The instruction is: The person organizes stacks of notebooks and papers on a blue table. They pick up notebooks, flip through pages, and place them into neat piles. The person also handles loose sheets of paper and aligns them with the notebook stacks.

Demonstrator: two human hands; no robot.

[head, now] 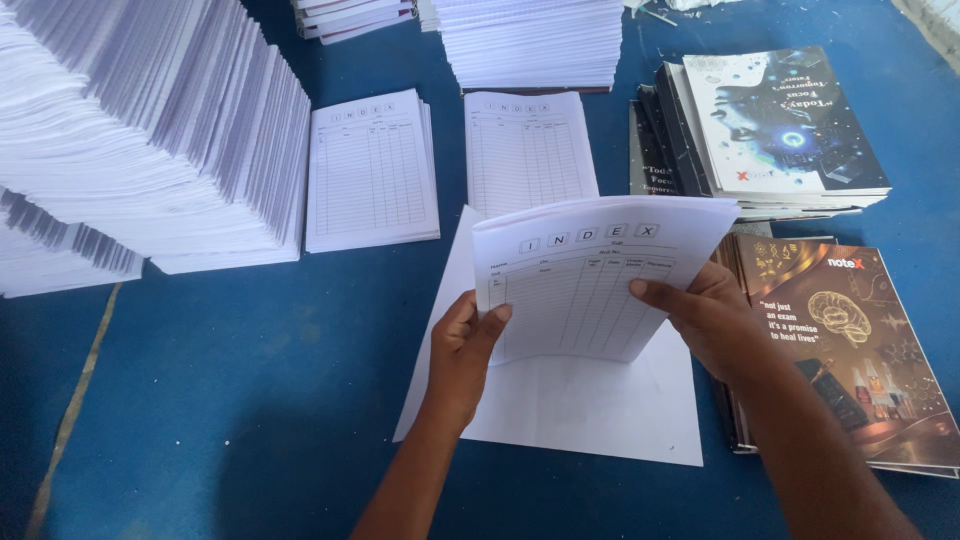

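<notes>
Left fingers: the thumb of the left hand [462, 352] presses on the front of the ruled index sheet [585, 275] at its near-left edge; the other fingers are curled behind the paper, so the grip is closed on the sheet.
Right fingers: the thumb of the right hand [712, 318] lies across the sheet's right edge, the rest tucked behind it, also pinching the paper.
Index sheet: held up between both hands, tilted toward the camera and slightly bowed, its printed table facing up; it may be more than one leaf, the edge is too thin to tell.
Under the hands: a large blank white sheet [580, 400] lies flat on the blue table [230, 400], just below the held paper.
Right of the hands: a stack of brown notebook covers [850, 350] with a brain picture, touching the right wrist area; farther off, a stack of dark blue covers [780, 125].
Far of the hands: two low piles of index pages, one at centre [525, 150] and one to its left [372, 170].
Far left: tall slanting stacks of white pages [140, 130].
Far centre: another tall white page block [530, 40].
</notes>
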